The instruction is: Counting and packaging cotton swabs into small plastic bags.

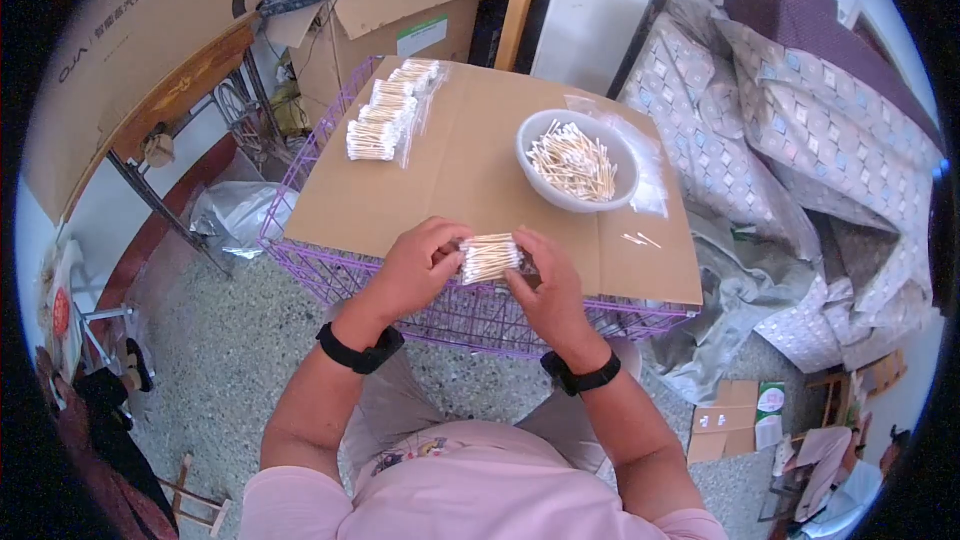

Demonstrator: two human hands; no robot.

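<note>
Between my two hands, at the near edge of the cardboard sheet, is a bundle of cotton swabs (490, 258) with its sticks lying side by side. My left hand (428, 255) grips the bundle's left end and my right hand (541, 278) its right end, fingers closed on the white tips. What looks like clear plastic shows at its ends. Beyond my right hand stands a whitish bowl (577, 204) heaped with loose cotton swabs (572, 162). A few single swabs (640, 239) lie to the right. Several packed swab bundles (376, 130) form a row at the far left.
The cardboard sheet (470, 160) rests on a purple wire cage (440, 325). Clear plastic bags (650, 175) lie beside the bowl. Covered furniture (700, 90) stands on the right, a large cardboard box (400, 35) behind. Other people are partly visible at the lower left and lower right.
</note>
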